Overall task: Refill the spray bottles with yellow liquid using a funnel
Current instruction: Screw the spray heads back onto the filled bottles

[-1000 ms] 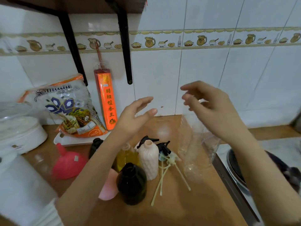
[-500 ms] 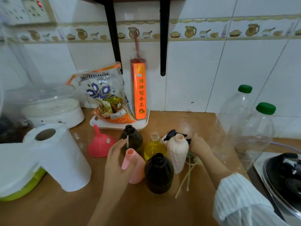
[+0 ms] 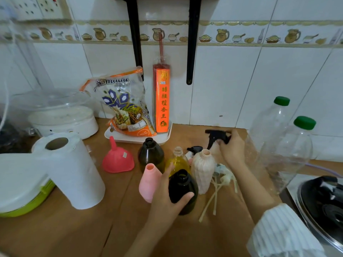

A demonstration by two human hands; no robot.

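glossy dark plastic bottle (image 3: 182,190), matt wooden counter (image 3: 78,230), soft paper roll (image 3: 74,171).

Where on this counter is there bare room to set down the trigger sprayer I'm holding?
Bare wood lies along the near edge of the counter, below the paper towel roll and left hand. It's crowded around the black bottle and dip tubes.

Black bottle (image 3: 182,190): upright, uncapped, gripped by left hand (image 3: 167,199). Pink bottle (image 3: 149,182) touching that hand's far-left side, tilted, open neck. Yellow-liquid bottle (image 3: 177,161) and brown bottle (image 3: 150,154) just beyond the fingers, both open. Cream ribbed bottle (image 3: 203,169) between the hands. Black trigger sprayer head (image 3: 217,137) held in right hand (image 3: 232,147), lifted. Pink funnel (image 3: 117,158) mouth-down, well left of left hand.
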